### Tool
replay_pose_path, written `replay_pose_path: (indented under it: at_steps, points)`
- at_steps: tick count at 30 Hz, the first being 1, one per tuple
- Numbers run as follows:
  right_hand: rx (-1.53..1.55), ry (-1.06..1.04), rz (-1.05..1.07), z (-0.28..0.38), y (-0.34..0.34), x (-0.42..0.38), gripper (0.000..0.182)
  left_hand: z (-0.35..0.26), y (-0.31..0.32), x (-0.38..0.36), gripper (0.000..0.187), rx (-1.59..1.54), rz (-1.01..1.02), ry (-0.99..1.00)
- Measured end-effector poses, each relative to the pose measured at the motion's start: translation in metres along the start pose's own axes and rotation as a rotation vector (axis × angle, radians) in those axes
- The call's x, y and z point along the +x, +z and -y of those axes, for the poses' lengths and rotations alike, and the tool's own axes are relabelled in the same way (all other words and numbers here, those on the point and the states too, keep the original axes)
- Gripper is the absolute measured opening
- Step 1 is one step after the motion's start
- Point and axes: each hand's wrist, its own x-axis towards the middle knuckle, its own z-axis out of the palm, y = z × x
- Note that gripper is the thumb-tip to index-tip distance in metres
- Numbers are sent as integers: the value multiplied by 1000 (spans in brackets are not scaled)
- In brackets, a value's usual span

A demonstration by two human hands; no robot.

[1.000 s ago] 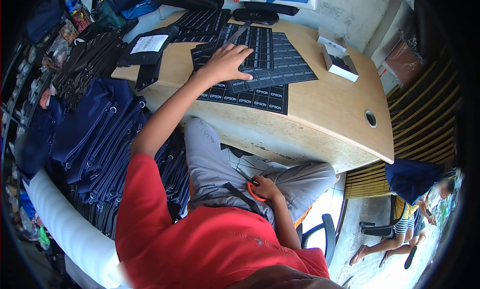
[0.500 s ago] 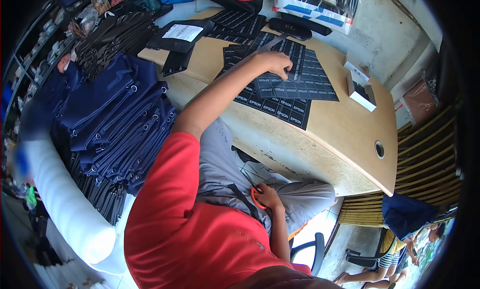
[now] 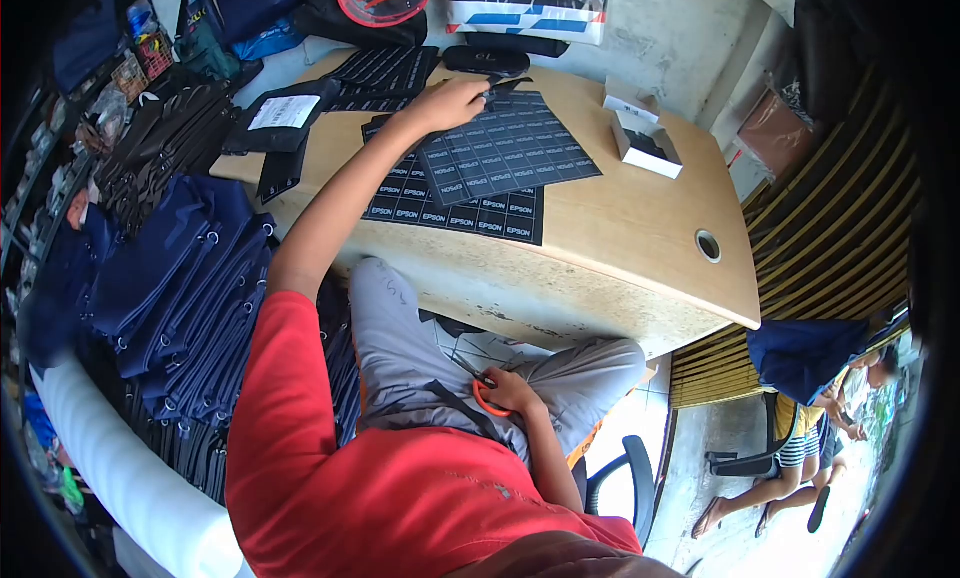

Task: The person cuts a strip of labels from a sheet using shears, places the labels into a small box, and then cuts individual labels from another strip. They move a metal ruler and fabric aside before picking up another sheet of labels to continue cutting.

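On the desk, my left hand [image 3: 455, 104] is closed, with a black EPSON-printed sheet [image 3: 508, 89] gripped at its fingertips. That sheet is bent and seen nearly edge-on, partly hidden by the hand. Below it lies a larger sheet printed with rows of EPSON labels [image 3: 505, 148], overlapping another EPSON sheet [image 3: 490, 218] near the desk's front edge. Down at my lap, my right hand [image 3: 512, 390] is wrapped around orange-handled scissors [image 3: 490, 398], whose blades point up and away from me.
Navy fabric pieces with metal rings [image 3: 190, 288] are piled at the left, beside a white roll [image 3: 130, 468]. On the desk [image 3: 640, 228] are an opened white box [image 3: 648, 146], a black case [image 3: 485, 60] and a labelled black packet [image 3: 285, 113]. Another person [image 3: 795, 443] sits at right.
My left hand has moved back and left across the desk, drawing the top EPSON sheet off the larger one. My right hand still holds the scissors at my lap. The view has shifted right.
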Motion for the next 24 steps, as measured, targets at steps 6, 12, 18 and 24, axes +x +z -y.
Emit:
replay_pose_path:
  at_steps: [6, 12, 18, 24]
  points:
    - [-10, -20, -13, -1, 0, 0, 52, 27, -19, 10, 37, -355, 114, -350]
    - [-10, -25, -16, 1, -1, -2, 52, 27, -25, 0, 61, -846, 202, -637]
    - [3, -39, -30, -3, 1, 0, 52, -2, -38, -23, 77, -1084, 645, -283]
    - [36, -21, -22, -2, 1, -1, 51, 11, -30, -63, 52, -231, 472, -328]
